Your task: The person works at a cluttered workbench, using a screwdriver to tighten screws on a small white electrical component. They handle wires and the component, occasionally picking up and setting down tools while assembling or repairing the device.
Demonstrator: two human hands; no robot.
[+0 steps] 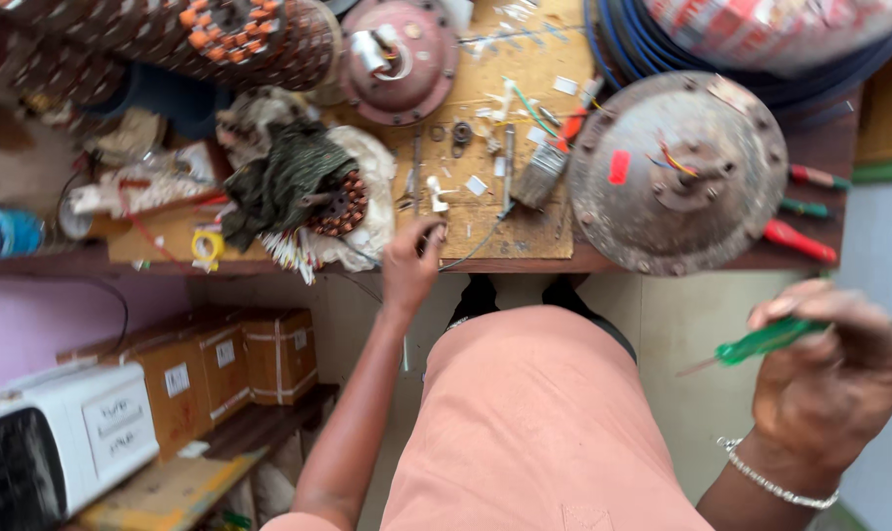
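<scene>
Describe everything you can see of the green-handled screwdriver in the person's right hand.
The screwdriver has a see-through green handle, plastic by its look, and a thin metal shaft pointing down-left. The right hand grips the handle, thumb along the top. It is held in the air, tilted, off the workbench, and slightly blurred.

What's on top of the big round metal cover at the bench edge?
On the round metal cover: a red tag and coloured wires at its hub. What lies under it is hidden.

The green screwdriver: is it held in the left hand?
No, the green screwdriver is in the right hand; the left hand reaches to the bench edge.
</scene>
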